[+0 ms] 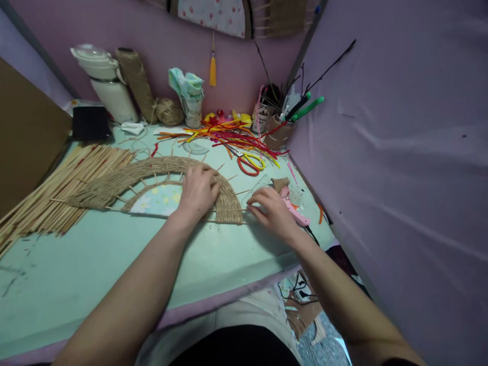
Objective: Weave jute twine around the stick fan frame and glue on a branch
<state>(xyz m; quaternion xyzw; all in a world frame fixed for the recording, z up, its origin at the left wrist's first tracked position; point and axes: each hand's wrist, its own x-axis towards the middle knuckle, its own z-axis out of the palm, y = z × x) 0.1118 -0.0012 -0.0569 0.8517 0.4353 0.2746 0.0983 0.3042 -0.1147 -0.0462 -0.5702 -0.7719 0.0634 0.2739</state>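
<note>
A half-round fan frame (168,165) of thin wooden sticks, with a broad band of twine woven through them, lies flat on the table. Its inner half-circle is covered in pale blue floral cloth (158,199). My left hand (200,188) rests over the woven band, fingers bent down onto it and holding it against the table. Just off the band's right end, my right hand (272,211) has thumb and fingertips curled together at a protruding stick (246,209). Any twine strand between those fingertips is too fine to make out.
Loose sticks (72,188) lie left. Behind are a white jug (110,89), cardboard tube (135,84), twine ball (169,112), coloured pipe cleaners (236,134) and scissors (249,165). A pink glue gun (297,213) sits beside my right hand, near the purple side wall (400,152).
</note>
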